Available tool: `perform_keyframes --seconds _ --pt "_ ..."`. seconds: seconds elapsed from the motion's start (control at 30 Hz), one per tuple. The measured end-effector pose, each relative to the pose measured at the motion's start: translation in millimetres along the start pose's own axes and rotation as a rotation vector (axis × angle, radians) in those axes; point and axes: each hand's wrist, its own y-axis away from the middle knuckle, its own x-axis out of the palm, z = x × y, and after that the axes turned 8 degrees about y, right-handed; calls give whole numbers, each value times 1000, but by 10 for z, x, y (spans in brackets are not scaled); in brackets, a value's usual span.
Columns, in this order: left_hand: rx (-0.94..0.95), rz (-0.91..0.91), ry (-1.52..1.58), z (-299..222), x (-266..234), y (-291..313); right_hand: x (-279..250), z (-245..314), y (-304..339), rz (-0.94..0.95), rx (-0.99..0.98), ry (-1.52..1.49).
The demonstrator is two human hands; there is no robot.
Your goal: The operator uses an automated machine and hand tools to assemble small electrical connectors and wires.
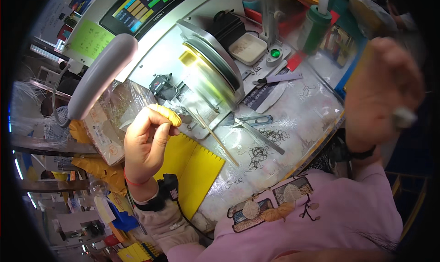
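My left hand is in front of the machine's small black clamp unit, thumb pressed against the index finger. A ribbed yellow finger cot covers that index fingertip. Whatever the pinch holds, if anything, is too small to make out. Raised off to the right, beyond the table edge, my right hand is smeared by motion. A pale blurred thing shows at its thumb side. Small dark hooks lie in loose heaps on the patterned tabletop, near a grey metal strip and a thin rod.
A spool of yellowish line is mounted on the white machine, below its screen. A grey lamp head overhangs the left. Yellow ridged card, purple-handled snips, a white dish and a green bottle surround the work area.
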Motion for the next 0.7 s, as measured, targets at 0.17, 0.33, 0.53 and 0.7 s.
perform_keyframes --seconds 0.17,0.33,0.53,0.7 --pt "1 28 -91 -30 -71 39 194 -269 829 469 82 122" --pt "35 20 -145 -31 -86 3 217 -358 968 549 347 273" --pt "26 -268 -436 -2 50 -33 215 -386 1034 583 455 269" --pt "54 -304 -602 65 27 -51 270 -362 1008 601 466 283"
